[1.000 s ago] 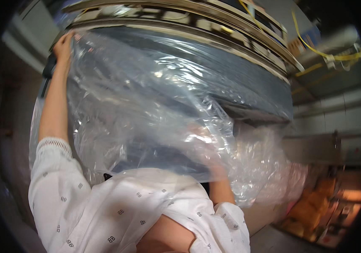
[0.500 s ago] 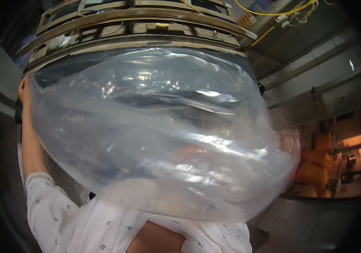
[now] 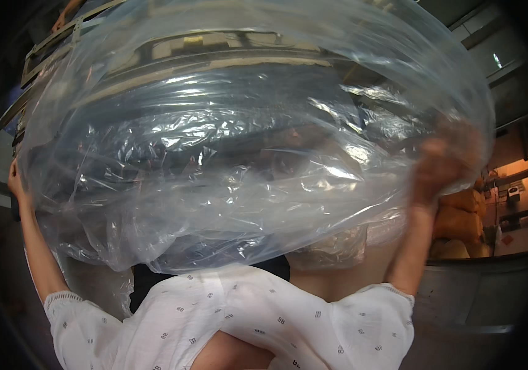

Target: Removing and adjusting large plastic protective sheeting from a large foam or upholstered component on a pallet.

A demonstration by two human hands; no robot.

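Observation:
A large clear plastic sheet [image 3: 214,197], billowing and full of creases and glare, spreads across most of the view in front of me. At its left edge my left hand [image 3: 16,179] is closed, with the plastic gathered against the fingers. My right arm is raised on the right, and my right hand [image 3: 449,154] is up at the sheet's right side, seen blurred through the film. Its fingers are smeared by motion, so their grip cannot be made out. Beneath the sheet a dark flat surface [image 3: 233,80] shows through.
A metal frame [image 3: 48,46] with rails runs along the far side, partly behind the film. Another person's hand [image 3: 66,15] is at the far left. Orange sacks [image 3: 461,219] are stacked at the right. More clear plastic [image 3: 331,250] lies close to my body.
The sheet has risen and opened out toward the far side, now covering the rails. My right arm has come into sight, raised. My left hand has shifted slightly nearer. Another person's hand now shows at far left.

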